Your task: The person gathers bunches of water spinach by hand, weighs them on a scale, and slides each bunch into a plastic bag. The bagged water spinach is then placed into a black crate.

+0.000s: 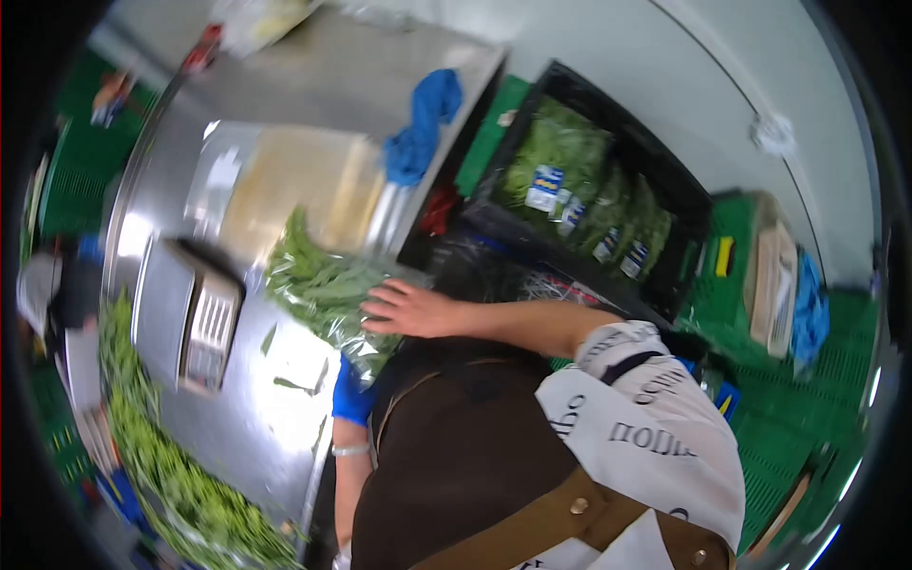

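A clear plastic bag of leafy greens (328,290) lies at the near edge of a steel table (242,418). My right hand (413,309) is bare and rests on the bag with fingers spread and flat. In a blue glove, my left hand (351,397) grips the lower end of the bag, its fingers partly hidden by the plastic. Loose leaves and a bright white patch show on the steel beside it. A scale (204,328) stands beyond the bag.
A long row of loose greens (180,465) lines the table's left side. Clear plastic sheets or bags (294,185) and a blue cloth or glove (423,123) lie farther up. A black crate (689,223) holds several labelled bags of greens. Green crates (788,408) stand at right.
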Tool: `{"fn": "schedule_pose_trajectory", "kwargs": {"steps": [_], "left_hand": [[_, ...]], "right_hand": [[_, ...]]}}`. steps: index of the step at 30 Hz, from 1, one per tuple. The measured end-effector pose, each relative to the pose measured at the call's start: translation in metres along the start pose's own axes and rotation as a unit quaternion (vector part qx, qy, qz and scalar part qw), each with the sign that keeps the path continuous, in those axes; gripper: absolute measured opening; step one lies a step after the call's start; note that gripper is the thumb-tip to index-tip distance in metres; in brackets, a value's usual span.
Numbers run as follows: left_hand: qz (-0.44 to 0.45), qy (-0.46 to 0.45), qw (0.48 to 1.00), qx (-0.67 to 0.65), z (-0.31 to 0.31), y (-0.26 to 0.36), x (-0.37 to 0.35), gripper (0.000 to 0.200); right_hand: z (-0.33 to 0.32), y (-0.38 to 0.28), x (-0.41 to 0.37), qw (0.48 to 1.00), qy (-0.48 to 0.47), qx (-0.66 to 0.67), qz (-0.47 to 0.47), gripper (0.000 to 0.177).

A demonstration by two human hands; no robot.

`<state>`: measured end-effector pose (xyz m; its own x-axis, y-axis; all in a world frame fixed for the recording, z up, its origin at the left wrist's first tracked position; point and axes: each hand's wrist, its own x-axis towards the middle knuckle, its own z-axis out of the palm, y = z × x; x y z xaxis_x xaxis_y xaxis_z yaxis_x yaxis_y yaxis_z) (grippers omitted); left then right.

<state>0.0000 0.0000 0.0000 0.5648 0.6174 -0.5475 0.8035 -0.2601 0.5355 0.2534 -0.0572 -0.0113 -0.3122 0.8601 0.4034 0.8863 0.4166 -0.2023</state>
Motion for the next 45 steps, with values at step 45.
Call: {"fn": "schedule_pose_trajectory", "kwargs": {"steps": [45], "left_hand": [[-0.072, -0.03, 0.896, -0.437, 0.04, 0.162, 0.047, 0.027]], "right_hand": [[-0.131, 0.176, -0.34, 0.768, 0.013, -0.17, 0.617, 0.093]]}}
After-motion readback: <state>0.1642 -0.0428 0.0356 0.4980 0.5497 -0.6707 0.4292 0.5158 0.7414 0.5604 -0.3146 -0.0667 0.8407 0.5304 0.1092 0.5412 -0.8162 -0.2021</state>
